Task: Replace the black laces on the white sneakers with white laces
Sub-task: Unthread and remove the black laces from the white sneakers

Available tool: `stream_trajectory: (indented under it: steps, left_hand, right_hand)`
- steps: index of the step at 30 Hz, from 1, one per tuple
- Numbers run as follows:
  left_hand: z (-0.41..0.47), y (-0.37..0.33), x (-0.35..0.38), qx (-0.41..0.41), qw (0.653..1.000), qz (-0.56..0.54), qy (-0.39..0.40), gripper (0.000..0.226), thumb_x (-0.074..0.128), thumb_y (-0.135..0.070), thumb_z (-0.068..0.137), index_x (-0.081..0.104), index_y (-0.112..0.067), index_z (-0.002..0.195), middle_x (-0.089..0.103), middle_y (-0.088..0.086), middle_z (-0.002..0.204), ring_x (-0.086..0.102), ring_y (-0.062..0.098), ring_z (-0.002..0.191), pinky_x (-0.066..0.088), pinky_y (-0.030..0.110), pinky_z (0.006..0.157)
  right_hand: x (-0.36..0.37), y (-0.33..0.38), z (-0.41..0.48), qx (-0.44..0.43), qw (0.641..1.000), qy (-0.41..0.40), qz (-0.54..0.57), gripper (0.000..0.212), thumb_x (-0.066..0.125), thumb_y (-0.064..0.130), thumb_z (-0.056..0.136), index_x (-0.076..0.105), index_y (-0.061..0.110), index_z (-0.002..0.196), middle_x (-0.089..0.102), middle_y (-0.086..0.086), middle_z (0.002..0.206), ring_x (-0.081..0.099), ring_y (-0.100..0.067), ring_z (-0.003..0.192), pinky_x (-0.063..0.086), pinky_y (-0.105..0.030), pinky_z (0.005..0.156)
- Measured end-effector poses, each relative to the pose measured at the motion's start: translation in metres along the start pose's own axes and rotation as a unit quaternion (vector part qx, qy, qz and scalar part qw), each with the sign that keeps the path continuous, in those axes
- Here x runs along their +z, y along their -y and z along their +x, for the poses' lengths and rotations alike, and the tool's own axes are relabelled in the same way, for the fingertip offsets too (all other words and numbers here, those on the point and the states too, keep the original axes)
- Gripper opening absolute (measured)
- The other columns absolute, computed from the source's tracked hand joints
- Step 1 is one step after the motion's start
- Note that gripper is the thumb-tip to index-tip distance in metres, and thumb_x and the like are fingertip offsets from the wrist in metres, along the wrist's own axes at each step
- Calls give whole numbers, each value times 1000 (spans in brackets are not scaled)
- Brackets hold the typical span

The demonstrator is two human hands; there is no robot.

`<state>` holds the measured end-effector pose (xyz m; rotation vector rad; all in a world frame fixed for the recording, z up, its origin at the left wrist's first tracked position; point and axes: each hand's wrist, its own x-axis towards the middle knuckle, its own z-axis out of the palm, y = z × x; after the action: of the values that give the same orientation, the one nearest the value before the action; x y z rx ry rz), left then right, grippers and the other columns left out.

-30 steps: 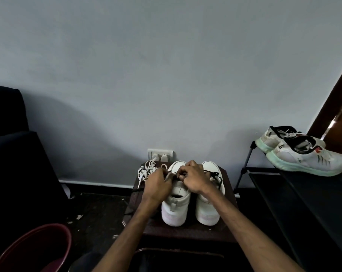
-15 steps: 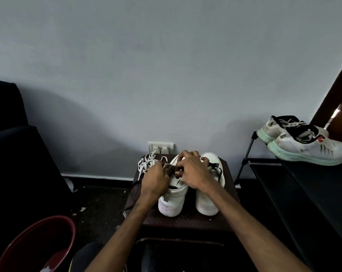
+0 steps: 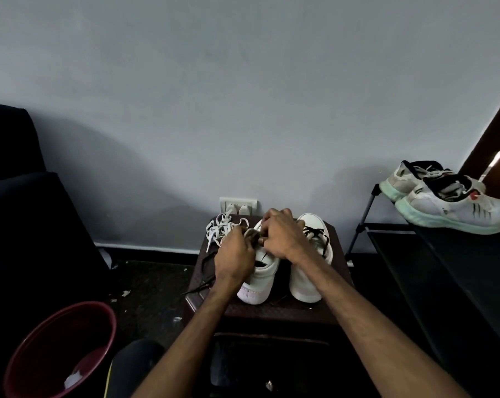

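Two white sneakers stand heel-towards-me on a dark brown stool [image 3: 271,313]. My left hand [image 3: 234,257] and my right hand [image 3: 280,235] meet over the lacing of the left sneaker [image 3: 260,280], fingers curled and pinching its black lace; the lace itself is mostly hidden under the fingers. A loose black lace end [image 3: 205,265] trails off the stool's left edge. The right sneaker [image 3: 310,280] shows its black lace [image 3: 317,237] still threaded. A bundle of white laces [image 3: 218,228] lies on the stool's far left corner.
A dark red bucket [image 3: 56,349] stands on the floor at the lower left. On the right, a black rack [image 3: 444,268] carries another pair of white running shoes [image 3: 449,208]. A wall socket [image 3: 237,205] sits behind the stool, and a dark chair [image 3: 28,211] fills the left.
Both hands have kept working at the left sneaker's lacing, shifting slightly towards the toe. The camera has tilted a little, so everything sits lower in view.
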<state>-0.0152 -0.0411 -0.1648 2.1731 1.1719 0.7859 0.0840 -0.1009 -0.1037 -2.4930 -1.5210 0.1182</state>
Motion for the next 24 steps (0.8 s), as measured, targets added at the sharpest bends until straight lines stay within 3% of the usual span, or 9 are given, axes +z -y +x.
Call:
stream_trajectory:
  steps: [4, 7, 10, 12, 15, 19, 22, 24]
  left_hand:
    - [-2, 0, 2, -4, 1000, -5, -7, 20, 45, -28, 98, 55, -13, 107, 63, 6, 110, 58, 31, 101, 40, 37, 76]
    - [-2, 1, 4, -9, 999, -30, -7, 21, 46, -30, 98, 56, -14, 107, 64, 5, 108, 59, 28, 99, 42, 37, 77]
    - [-2, 0, 3, -12, 1000, -25, -1, 19, 46, -29, 98, 55, -14, 106, 62, 5, 107, 59, 29, 96, 43, 39, 77]
    - [-2, 0, 2, -6, 1000, -21, 0, 19, 45, -26, 97, 55, -13, 106, 62, 7, 107, 58, 30, 97, 43, 40, 77]
    - [-2, -1, 1, 9, 1000, -20, 3, 19, 45, -23, 98, 55, -9, 106, 60, 8, 108, 56, 29, 98, 40, 38, 77]
    - [-1, -1, 1, 11, 1000, -15, 0, 19, 45, -25, 98, 53, -8, 100, 59, 9, 105, 56, 30, 96, 39, 37, 74]
    - [-1, -1, 1, 5, 1000, 8, 1, 16, 45, -25, 97, 51, -10, 99, 59, 8, 104, 56, 30, 94, 36, 35, 70]
    - [-1, -3, 1, -1, 1000, 16, -3, 15, 46, -23, 96, 51, -11, 100, 59, 8, 105, 57, 30, 95, 35, 34, 70]
  right_hand:
    - [-42, -11, -7, -27, 993, 103, -44, 6, 75, 30, 79, 72, 32, 84, 63, 9, 110, 41, -15, 114, 33, -52, 99]
    - [-55, -12, -4, 2, 994, 107, -35, 13, 74, 36, 82, 75, 27, 91, 67, 4, 98, 52, -17, 108, 32, -51, 100]
    - [-43, -1, 3, 26, 997, 67, 34, 31, 65, 47, 88, 74, 22, 105, 69, -4, 111, 58, -25, 111, 39, -47, 98]
    - [-28, 9, 5, 42, 997, 61, 21, 42, 63, 49, 89, 67, 19, 118, 65, -7, 120, 54, -29, 118, 39, -48, 99]
    - [-12, 17, 4, 58, 997, 55, 2, 48, 61, 32, 92, 54, 9, 133, 57, -10, 132, 48, -31, 126, 39, -48, 100]
    - [-2, 14, 4, 72, 997, 9, 37, 32, 60, 17, 84, 68, 11, 114, 63, -8, 121, 48, -30, 121, 42, -44, 95]
    - [-9, 5, 6, 33, 998, 46, 30, 19, 66, 19, 81, 77, 23, 96, 68, 1, 107, 48, -26, 118, 42, -42, 96]
    - [-22, -9, 8, 8, 995, 94, 39, 9, 74, 24, 74, 76, 33, 74, 69, 9, 91, 56, -21, 106, 46, -46, 97]
